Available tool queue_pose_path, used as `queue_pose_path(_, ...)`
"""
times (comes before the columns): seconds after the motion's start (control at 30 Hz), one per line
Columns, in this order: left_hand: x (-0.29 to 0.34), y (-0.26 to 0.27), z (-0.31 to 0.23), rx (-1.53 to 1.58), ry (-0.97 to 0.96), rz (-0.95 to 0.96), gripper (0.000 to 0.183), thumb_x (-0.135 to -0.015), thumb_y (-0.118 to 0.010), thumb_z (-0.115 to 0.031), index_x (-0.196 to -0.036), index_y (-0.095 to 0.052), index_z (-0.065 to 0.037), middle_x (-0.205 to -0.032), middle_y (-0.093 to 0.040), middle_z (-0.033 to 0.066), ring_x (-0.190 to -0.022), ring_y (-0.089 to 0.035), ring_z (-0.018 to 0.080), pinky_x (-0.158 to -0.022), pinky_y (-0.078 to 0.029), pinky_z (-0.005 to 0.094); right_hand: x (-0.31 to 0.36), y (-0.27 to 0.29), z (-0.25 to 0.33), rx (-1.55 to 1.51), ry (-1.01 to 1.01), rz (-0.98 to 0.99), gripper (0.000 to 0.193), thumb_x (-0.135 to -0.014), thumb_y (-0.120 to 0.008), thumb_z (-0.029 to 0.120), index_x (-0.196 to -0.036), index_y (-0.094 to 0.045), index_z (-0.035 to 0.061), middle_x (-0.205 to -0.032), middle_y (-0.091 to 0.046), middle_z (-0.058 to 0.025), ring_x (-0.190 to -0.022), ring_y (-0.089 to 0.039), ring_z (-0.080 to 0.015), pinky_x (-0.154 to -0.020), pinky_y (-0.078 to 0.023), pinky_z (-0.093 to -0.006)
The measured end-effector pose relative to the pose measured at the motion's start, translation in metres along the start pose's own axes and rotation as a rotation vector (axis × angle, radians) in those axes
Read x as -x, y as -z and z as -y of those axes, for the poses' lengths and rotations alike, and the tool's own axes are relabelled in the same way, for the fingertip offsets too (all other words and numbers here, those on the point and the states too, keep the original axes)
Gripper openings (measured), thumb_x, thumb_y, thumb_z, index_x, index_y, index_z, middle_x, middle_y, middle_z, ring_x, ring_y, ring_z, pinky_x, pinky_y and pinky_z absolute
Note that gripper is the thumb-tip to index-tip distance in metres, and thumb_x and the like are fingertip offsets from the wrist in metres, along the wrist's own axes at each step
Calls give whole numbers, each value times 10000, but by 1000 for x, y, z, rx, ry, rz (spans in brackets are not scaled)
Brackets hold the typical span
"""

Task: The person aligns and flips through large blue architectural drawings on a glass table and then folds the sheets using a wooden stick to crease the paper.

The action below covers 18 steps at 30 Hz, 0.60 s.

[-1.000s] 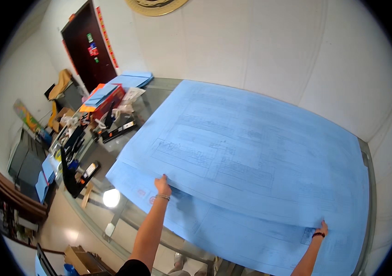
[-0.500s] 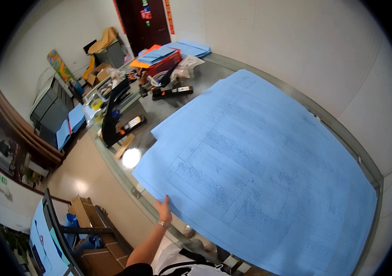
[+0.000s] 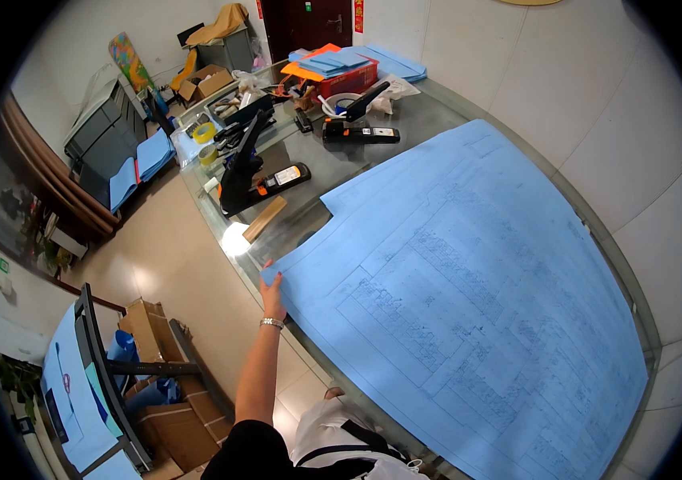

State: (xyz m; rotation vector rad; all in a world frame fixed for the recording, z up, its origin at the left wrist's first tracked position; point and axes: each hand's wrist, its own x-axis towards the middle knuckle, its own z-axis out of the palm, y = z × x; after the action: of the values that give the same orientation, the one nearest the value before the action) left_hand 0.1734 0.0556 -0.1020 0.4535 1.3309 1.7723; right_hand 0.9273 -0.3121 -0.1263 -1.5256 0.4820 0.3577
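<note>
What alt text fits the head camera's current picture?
A person's left hand holds a corner of a large blue printed sheet spread on a glass table. Two black stapler-like tools and a red box sit beyond it.

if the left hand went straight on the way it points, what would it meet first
Probably the wooden strip on the glass table beyond the left hand, though depth is hard to judge.

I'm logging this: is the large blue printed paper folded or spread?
Spread: the large blue paper lies broadly across the glass table, printed side up.
</note>
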Motion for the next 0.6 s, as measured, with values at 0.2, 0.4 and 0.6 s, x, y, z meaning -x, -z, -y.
queue_pose_path(0.2,-1,1,-4,44,-10,2,330,-903,-504,-111,-1231,-472,-112,-1142,-518,38,-1018,-487,145,-907,-402,291,7,35,-16,-31,-35,-52,310,-810,-599,135,-1084,-535,4,-1055,-586,-110,-957,-546,-286,-786,-456,-460)
queue_pose_path(0.4,-4,2,0,-174,-67,-33,355,-902,-502,-106,-1250,-440,-68,-1165,-514,64,-1038,-485,147,-917,-390,289,-17,111,-25,-175,-92,-132,314,-810,-599,138,-1088,-527,12,-1061,-584,-109,-965,-544,-290,-796,-453,-470)
queue_pose_path(0.6,-28,29,15,-94,127,9,294,-859,-601,-154,-1063,-495,29,-957,-575,77,-839,-530,152,-753,-445,308,-63,161,-72,-49,-62,-7,257,-904,-491,276,-963,-539,30,-926,-568,-88,-796,-527,-244,-659,-463,-386)
